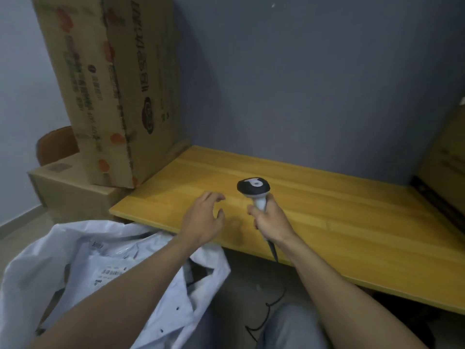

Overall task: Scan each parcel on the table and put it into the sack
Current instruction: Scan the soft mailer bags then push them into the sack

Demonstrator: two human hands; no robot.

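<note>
At the centre of the frame, a person's right hand [270, 222] grips the white handle of a black-headed barcode scanner [254, 188]. It is held upright over the yellow wooden table [352, 222], its head aimed away toward the grey wall. The left hand [202, 219] hovers just beside it on the left, fingers loosely spread and holding nothing. No parcel shows on the tabletop, and the only one visible, a labelled parcel [110, 272], lies inside the open white sack [37, 273] at lower left, nearer the left hand, so the job looks nearly finished.

Labelled parcels [113, 269] inside open white sack [32, 273]
</note>
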